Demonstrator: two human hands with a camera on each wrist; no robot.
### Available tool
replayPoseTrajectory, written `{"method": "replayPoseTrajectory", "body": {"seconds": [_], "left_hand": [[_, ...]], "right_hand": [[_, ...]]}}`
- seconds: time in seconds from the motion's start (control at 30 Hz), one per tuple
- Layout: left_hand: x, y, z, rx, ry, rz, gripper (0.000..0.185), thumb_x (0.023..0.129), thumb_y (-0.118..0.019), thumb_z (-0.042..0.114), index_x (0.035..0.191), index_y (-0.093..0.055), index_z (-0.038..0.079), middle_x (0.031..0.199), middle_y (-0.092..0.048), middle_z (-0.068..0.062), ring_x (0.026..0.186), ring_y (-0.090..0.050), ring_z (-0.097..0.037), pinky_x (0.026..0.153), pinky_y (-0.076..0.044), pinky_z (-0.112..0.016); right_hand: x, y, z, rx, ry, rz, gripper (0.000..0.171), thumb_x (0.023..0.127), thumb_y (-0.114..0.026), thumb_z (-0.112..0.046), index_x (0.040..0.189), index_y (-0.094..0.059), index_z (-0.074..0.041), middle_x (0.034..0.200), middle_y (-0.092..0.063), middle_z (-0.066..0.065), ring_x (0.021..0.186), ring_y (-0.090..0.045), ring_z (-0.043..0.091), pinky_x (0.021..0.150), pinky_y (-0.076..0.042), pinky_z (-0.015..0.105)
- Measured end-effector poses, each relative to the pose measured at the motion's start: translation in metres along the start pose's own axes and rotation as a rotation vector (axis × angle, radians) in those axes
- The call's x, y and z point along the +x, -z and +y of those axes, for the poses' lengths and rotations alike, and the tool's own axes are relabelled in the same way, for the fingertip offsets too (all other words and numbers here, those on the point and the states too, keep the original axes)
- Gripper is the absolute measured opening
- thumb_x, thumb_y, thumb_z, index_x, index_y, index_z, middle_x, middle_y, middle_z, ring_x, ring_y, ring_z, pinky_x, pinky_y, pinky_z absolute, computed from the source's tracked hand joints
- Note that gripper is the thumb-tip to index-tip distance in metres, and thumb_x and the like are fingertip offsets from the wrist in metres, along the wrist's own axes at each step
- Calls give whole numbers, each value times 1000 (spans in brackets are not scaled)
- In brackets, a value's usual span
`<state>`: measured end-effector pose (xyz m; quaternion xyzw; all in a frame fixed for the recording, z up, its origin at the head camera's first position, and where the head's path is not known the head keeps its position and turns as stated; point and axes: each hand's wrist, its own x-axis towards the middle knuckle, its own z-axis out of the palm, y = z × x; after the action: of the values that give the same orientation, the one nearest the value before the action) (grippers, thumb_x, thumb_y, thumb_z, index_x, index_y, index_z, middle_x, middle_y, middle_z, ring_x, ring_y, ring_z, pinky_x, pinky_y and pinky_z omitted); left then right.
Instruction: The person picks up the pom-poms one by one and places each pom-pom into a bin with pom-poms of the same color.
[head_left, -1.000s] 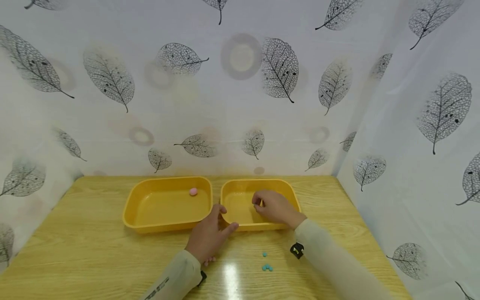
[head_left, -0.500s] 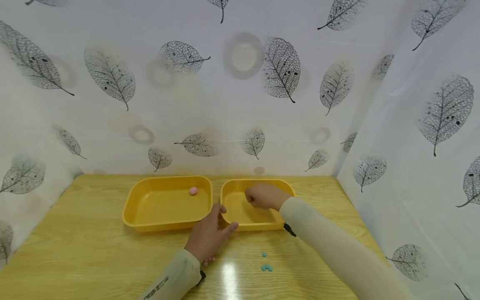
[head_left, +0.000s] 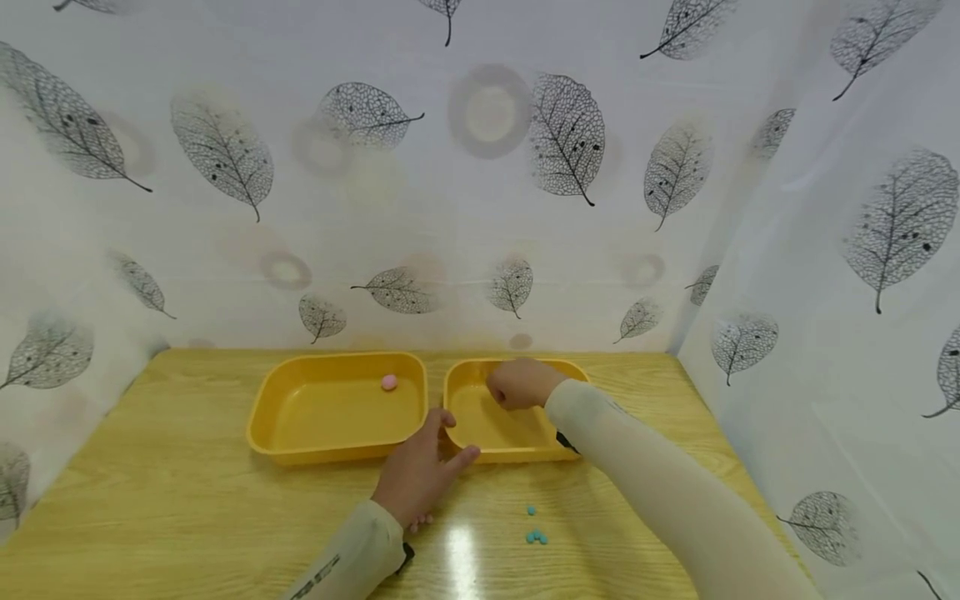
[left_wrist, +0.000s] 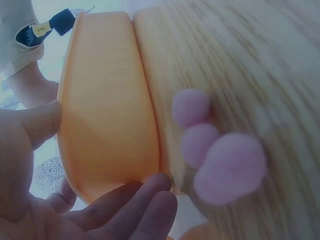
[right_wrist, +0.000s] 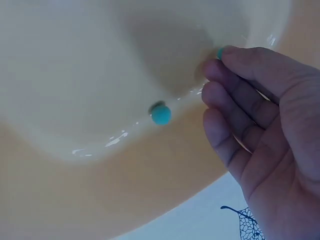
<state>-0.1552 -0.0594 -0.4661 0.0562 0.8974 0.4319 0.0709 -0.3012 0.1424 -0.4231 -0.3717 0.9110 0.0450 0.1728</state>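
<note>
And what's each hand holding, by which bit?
Right hand: a teal ball, mostly hidden between thumb and finger. Left hand: the right tray, by its near-left corner.

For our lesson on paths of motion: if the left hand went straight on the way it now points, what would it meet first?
Most likely the right yellow tray, at its near left corner; the left hand appears to be touching it, though depth is hard to judge.

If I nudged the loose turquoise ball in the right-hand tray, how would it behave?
The turquoise ball would probably roll, being round on a shiny floor. Small against the right hand, it's probably light. The tray rises beside it, which should limit travel there.
</note>
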Motion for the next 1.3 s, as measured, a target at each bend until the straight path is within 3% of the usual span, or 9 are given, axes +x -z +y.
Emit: {"method": "replayPoseTrajectory", "body": {"seconds": [0.2, 0.4, 0.6, 0.87, 0.97, 1.03, 1.1, 1.3], "left_hand": [[0, -1, -2, -6, 10, 1, 61, 92, -70, 61, 133, -49, 22, 117, -64, -7, 43, -52, -22, 46, -47, -36], [0, -2, -3, 10, -21, 5, 68, 90, -66, 69, 134, -50, 20, 124, -64, -6, 54, -53, -20, 56, -47, -34], [0, -3, -2, 2, -24, -4, 68, 91, -66, 68, 135, -49, 19, 128, -63, -7, 52, -53, -20, 55, -48, -35], [0, -1, -2, -28, 2, -6, 63, 93, -69, 59, 137, -48, 19, 133, -62, -10, 40, -52, -22, 45, -48, -37], [1, 0, -3, -30, -2, -5, 63, 94, -69, 59, 137, -48, 19, 131, -62, -10, 42, -52, -22, 46, -48, -37], [1, 1, -3, -31, -3, -4, 63, 93, -69, 59, 137, -48, 19, 131, -62, -10, 43, -52, -22, 46, -48, -37], [1, 1, -3, -32, 4, -8, 63, 93, -70, 60, 137, -48, 19, 128, -63, -10, 43, -52, -23, 45, -48, -37], [0, -2, -2, -45, 32, -22, 64, 92, -70, 60, 137, -47, 21, 133, -62, -11, 35, -50, -21, 34, -46, -36]], "right_hand": [[1, -3, 0, -31, -28, -36, 46, 90, -64, 5, 59, -45, -22, 53, -30, -9, 52, -23, 8, 54, -28, 25], [-1, -2, -6, -68, -7, -27, 48, 89, -63, 8, 59, -40, -21, 54, -23, -7, 53, -18, 9, 54, -25, 25], [-3, 0, -12, -95, -1, -37, 46, 90, -65, 7, 60, -42, -20, 55, -23, -7, 54, -19, 10, 55, -26, 26], [-2, -1, -7, -60, 14, -16, 38, 89, -67, 4, 63, -52, -19, 56, -37, -8, 54, -30, 8, 56, -32, 24], [-11, 8, -13, 7, 9, -2, 19, 93, -68, 0, 79, -67, -14, 71, -57, -6, 63, -44, 8, 65, -44, 25], [-20, 17, -21, 57, 8, 23, 6, 96, -68, -5, 96, -73, -9, 87, -68, -1, 74, -55, 12, 75, -52, 30], [-30, 23, -28, 99, 17, 78, 14, 99, -68, -10, 113, -73, -8, 104, -72, 2, 86, -63, 15, 86, -55, 34], [-69, 34, -51, 214, 71, 285, 18, 101, -68, -16, 118, -72, -12, 111, -73, 1, 97, -69, 16, 89, -57, 35]]}}
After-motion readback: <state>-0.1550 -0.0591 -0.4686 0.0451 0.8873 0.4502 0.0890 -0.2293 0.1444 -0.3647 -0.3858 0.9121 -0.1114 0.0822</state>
